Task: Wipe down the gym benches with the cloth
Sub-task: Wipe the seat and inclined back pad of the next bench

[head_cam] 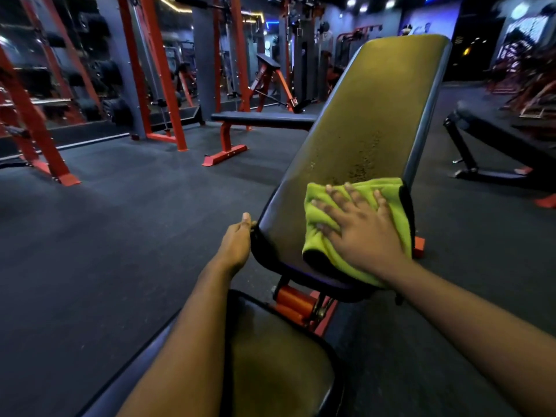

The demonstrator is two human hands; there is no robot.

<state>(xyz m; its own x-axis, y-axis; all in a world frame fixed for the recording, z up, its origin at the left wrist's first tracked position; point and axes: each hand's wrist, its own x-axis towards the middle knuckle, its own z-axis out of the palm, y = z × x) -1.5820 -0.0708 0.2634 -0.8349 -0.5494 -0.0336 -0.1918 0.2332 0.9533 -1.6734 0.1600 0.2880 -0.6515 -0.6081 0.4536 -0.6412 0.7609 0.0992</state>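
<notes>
- Two hands are on the inclined backrest (367,109). The right hand (361,227) lies flat with its fingers spread, pressing the green cloth (314,213) onto the pad's near end. The left hand (237,245) rests against the near-left edge; its thumb shows but its fingers are hidden, so I cannot tell whether it grips.
- The cloth is bunched and overhangs the pad's right edge. With only a flat palm on it, a quick stroke could let it slide out or drop off that side.
- Wet specks (361,164) sit just beyond the cloth. A short or narrow pass would likely leave them there, and would leave the left strip of the pad unwiped.
- A hard push up the incline could rock the bench if the left hand is not bracing it.
- The cloth's near hem hangs close to the orange hinge (296,302) above the seat pad (270,356), where it could snag.
- The flat bench (261,117) at far left and the dark bench (496,136) at right could be missed.
</notes>
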